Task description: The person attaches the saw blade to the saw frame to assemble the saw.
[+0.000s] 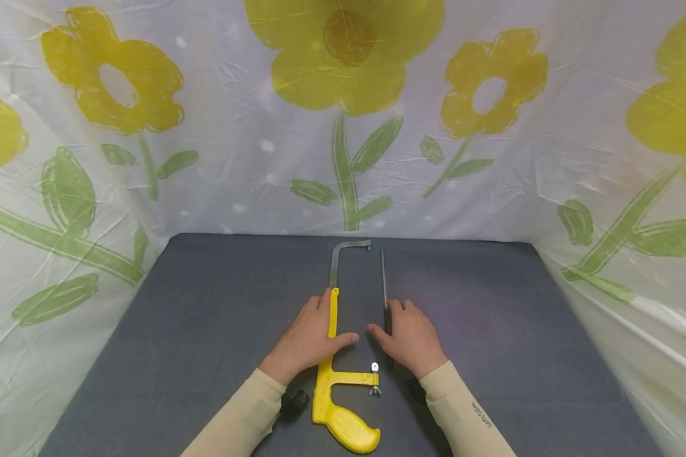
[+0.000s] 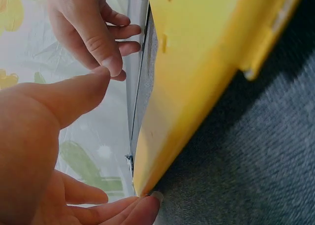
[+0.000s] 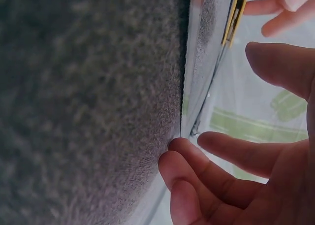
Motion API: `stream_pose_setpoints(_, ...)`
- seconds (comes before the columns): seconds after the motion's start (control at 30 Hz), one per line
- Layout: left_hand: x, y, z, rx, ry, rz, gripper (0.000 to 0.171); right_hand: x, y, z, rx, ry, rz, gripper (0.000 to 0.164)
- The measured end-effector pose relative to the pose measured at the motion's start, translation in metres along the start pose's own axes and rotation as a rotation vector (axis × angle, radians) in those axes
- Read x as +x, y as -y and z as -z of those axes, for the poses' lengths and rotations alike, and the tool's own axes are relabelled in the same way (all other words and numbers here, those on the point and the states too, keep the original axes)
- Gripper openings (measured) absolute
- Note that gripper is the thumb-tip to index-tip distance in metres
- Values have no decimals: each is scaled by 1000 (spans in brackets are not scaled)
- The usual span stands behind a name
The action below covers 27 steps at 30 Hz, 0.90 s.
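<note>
A yellow hacksaw frame (image 1: 351, 430) lies on the dark cloth, its handle toward me and its bare metal bow at the far end. No blade is fitted across it. My left hand (image 1: 309, 336) is over the left bar, thumb stretched inward. In the left wrist view its fingertips (image 2: 147, 205) meet the edge of the yellow frame (image 2: 182, 82). A thin hacksaw blade (image 1: 384, 273) lies to the right, roughly parallel to the frame. Beside it is my right hand (image 1: 414, 336), fingers extended; in the right wrist view the fingertips (image 3: 179, 168) are at the blade (image 3: 191, 72).
The dark grey cloth (image 1: 206, 304) covers the table. White curtains with yellow flowers (image 1: 223, 127) hang behind and along both sides. A black wrist-camera part (image 1: 298, 400) shows under the left wrist.
</note>
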<state>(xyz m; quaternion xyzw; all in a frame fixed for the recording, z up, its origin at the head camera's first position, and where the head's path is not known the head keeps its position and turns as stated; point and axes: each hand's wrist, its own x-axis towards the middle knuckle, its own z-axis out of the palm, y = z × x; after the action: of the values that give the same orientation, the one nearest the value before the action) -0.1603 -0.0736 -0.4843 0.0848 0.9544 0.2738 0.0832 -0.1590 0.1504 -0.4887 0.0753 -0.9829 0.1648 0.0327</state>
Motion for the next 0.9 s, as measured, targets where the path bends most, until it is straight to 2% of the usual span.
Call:
stream_pose_setpoints(0.2,1,-1,-1,26,-14,29,111,3,0,0,-7,14,-25,64)
stream_pose_setpoints(0.4,2,-1,-1,28,-24,18,102,5,1,-1,-11,30,-57,51)
stream_pose_setpoints(0.5,3,0,-2,19,-19,18,98,7,1,-2,-17,33,-68,49)
stream_pose_setpoints(0.9,1,-2,-2,-3,-8,59,88,11,2,-4,-35,-1,-108,42)
